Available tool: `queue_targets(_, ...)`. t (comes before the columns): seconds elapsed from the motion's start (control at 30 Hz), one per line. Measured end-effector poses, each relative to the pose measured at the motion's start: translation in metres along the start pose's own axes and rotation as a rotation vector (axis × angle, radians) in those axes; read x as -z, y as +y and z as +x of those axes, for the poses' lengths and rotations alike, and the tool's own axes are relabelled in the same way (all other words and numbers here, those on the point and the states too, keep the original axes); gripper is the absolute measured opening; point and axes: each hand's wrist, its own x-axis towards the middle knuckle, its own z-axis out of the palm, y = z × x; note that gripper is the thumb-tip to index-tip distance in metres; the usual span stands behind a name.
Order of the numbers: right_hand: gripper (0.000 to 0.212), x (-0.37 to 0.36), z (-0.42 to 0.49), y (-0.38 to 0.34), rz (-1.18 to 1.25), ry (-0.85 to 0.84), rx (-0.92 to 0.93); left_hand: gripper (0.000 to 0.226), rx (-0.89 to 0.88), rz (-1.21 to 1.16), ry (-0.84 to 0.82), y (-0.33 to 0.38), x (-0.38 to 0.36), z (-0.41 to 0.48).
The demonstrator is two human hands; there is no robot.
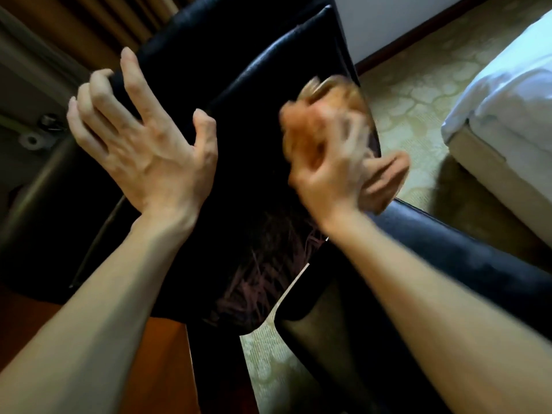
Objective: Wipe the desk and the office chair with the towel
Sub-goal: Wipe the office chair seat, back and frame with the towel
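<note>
The black leather office chair [248,138] fills the middle of the head view, its backrest facing me. My left hand [143,141] grips the backrest's left edge, fingers curled over it. My right hand [325,162] is blurred and holds a bunched orange-brown towel [343,97] against the backrest's right edge. The chair's black armrest [466,249] runs off to the lower right. A strip of wooden desk [125,339] shows at lower left under my left forearm.
A bed with white bedding [507,94] stands at the right on pale patterned carpet [412,94]. A white wall with dark skirting lies behind the chair. Brown curtains [98,22] hang at upper left, and a grey metal fitting [33,138] sits at far left.
</note>
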Motion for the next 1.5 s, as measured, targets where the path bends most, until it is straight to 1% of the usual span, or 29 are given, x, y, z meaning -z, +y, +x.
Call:
queue_targets(0.07,0.050,-0.008,-0.073,-0.017,0.056,-0.040,0.201,0.081,-0.010,0.000,0.024,0.001,-0.002,0.001)
queue_targets(0.17,0.041,-0.014,-0.177,-0.045,0.243,-0.195,0.446,0.080,-0.028,-0.007,0.029,-0.001,-0.005,0.001)
queue_targets(0.23,0.035,-0.015,-0.209,-0.052,0.322,-0.242,0.535,0.080,-0.039,-0.041,0.022,-0.001,-0.005,0.003)
queue_targets(0.27,0.037,-0.015,-0.212,-0.051,0.341,-0.245,0.539,0.081,-0.044,-0.047,0.018,-0.002,-0.004,0.003)
queue_targets(0.33,0.041,-0.007,-0.199,-0.044,0.358,-0.212,0.468,0.083,-0.053,-0.056,0.004,-0.003,-0.001,0.002)
queue_targets(0.43,0.030,0.011,-0.141,-0.021,0.304,-0.028,0.269,0.086,-0.074,-0.070,-0.060,-0.005,0.008,0.002)
queue_targets(0.47,0.031,0.015,-0.115,-0.014,0.262,0.030,0.224,0.088,-0.108,-0.062,-0.091,-0.010,0.012,0.002)
queue_targets(0.53,0.038,0.015,-0.060,-0.002,0.169,0.088,0.148,0.089,-0.225,-0.043,-0.150,-0.024,0.022,0.004)
queue_targets(0.63,0.045,0.005,-0.022,0.000,0.045,0.074,0.019,0.089,-0.382,-0.003,-0.211,-0.047,0.033,-0.003)
queue_targets(0.67,0.045,0.001,-0.027,-0.005,0.020,0.052,0.017,0.089,-0.414,0.023,-0.222,-0.053,0.034,-0.006)
queue_targets(0.73,0.043,-0.007,-0.061,-0.022,0.023,-0.013,0.127,0.090,-0.434,0.055,-0.219,-0.059,0.030,-0.012)
queue_targets(0.77,0.042,-0.009,-0.087,-0.030,0.056,-0.075,0.211,0.090,-0.422,0.053,-0.216,-0.058,0.028,-0.013)
queue_targets(0.87,0.041,-0.007,-0.160,-0.049,0.145,-0.360,0.434,0.091,-0.338,0.030,-0.210,-0.052,0.021,-0.015)
queue_targets(0.93,0.039,0.000,-0.176,-0.051,0.156,-0.513,0.517,0.089,-0.320,0.033,-0.191,-0.051,0.020,-0.017)
queue_targets(1.0,0.043,0.011,-0.166,-0.045,0.174,-0.581,0.601,0.089,-0.319,0.034,-0.186,-0.052,0.021,-0.020)
queue_targets(1.03,0.046,0.017,-0.155,-0.041,0.188,-0.565,0.610,0.089,-0.315,0.032,-0.185,-0.053,0.022,-0.021)
queue_targets(1.07,0.046,0.023,-0.139,-0.036,0.194,-0.510,0.574,0.089,-0.308,0.028,-0.187,-0.052,0.023,-0.021)
queue_targets(1.2,0.045,0.038,-0.051,-0.015,0.140,-0.102,0.243,0.090,-0.288,0.024,-0.201,-0.051,0.027,-0.022)
queue_targets(1.23,0.044,0.037,-0.027,-0.009,0.098,-0.049,0.151,0.090,-0.290,0.027,-0.201,-0.051,0.029,-0.023)
queue_targets(1.27,0.045,0.035,-0.006,-0.006,0.050,-0.039,0.064,0.090,-0.291,0.029,-0.203,-0.051,0.029,-0.023)
queue_targets(1.33,0.047,0.026,0.012,-0.004,-0.032,-0.130,-0.029,0.090,-0.291,0.039,-0.210,-0.049,0.030,-0.023)
queue_targets(1.37,0.048,0.021,0.006,-0.009,-0.079,-0.182,-0.013,0.090,-0.284,0.043,-0.208,-0.047,0.030,-0.022)
queue_targets(1.4,0.048,0.016,-0.010,-0.015,-0.132,-0.236,0.058,0.090,-0.274,0.044,-0.201,-0.046,0.029,-0.022)
queue_targets(1.43,0.048,0.012,-0.036,-0.023,-0.151,-0.314,0.174,0.089,-0.262,0.046,-0.192,-0.045,0.027,-0.022)
queue_targets(1.47,0.049,0.009,-0.067,-0.034,-0.131,-0.429,0.305,0.089,-0.251,0.049,-0.180,-0.044,0.027,-0.022)
queue_targets(1.5,0.051,0.009,-0.099,-0.045,-0.089,-0.585,0.432,0.088,-0.245,0.048,-0.171,-0.044,0.026,-0.022)
